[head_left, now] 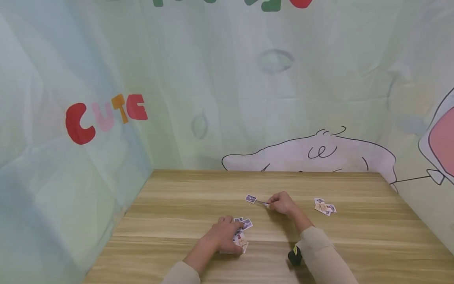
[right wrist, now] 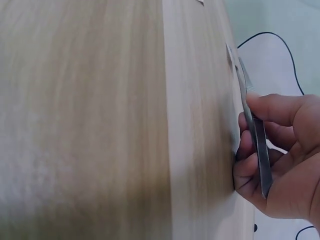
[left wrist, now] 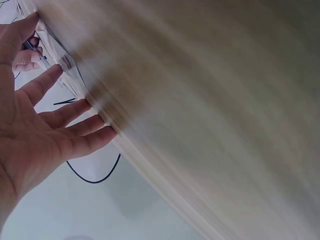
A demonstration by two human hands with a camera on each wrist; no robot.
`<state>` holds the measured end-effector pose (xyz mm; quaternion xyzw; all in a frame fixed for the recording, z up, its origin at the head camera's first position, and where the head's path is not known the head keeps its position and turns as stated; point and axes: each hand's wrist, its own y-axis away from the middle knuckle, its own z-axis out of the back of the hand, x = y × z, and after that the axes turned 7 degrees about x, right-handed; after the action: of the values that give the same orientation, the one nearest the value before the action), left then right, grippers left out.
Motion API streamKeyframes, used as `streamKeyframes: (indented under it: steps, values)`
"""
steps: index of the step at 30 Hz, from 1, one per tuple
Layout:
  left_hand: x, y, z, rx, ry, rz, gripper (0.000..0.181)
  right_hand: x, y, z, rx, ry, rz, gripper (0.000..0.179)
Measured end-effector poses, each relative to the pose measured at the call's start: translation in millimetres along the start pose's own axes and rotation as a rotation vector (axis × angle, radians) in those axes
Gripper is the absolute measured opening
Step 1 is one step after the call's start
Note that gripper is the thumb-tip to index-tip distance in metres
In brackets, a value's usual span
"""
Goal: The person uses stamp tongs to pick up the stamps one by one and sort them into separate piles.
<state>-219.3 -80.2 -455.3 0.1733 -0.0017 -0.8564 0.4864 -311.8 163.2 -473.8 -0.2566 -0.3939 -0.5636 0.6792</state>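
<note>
My right hand (head_left: 281, 203) pinches a pair of metal tweezers (right wrist: 262, 157) between thumb and fingers, low over the wooden table. The tweezers' tips point left and reach the edge of a small picture card (head_left: 250, 198) with a white border. Nearer the front, my left hand (head_left: 225, 235) has its fingers spread, fingertips down at the tabletop and on a loose pile of small cards (head_left: 241, 239). Part of that pile is hidden under the palm. In the left wrist view, the left hand's (left wrist: 50, 127) fingers are nearly straight.
Several overlapping cards (head_left: 324, 207) lie on the table (head_left: 177, 197) to the right of my right hand. A small black object (head_left: 294, 256) with a yellow part sits beside the right sleeve. Behind the table hangs a printed cloth backdrop (head_left: 213, 79).
</note>
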Motion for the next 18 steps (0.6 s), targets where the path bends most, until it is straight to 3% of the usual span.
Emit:
streamKeyframes:
  steps: [10, 18]
  values:
    - [1.8, -1.3, -1.3, 0.003, -0.001, -0.002, 0.071, 4.4, 19.0, 10.3, -0.012, 0.015, -0.073, 0.017]
    - [3.3, -0.6, -1.0, 0.011, 0.018, -0.006, 0.073, 1.6, 30.3, 17.1, 0.081, -0.056, -0.09, 0.022]
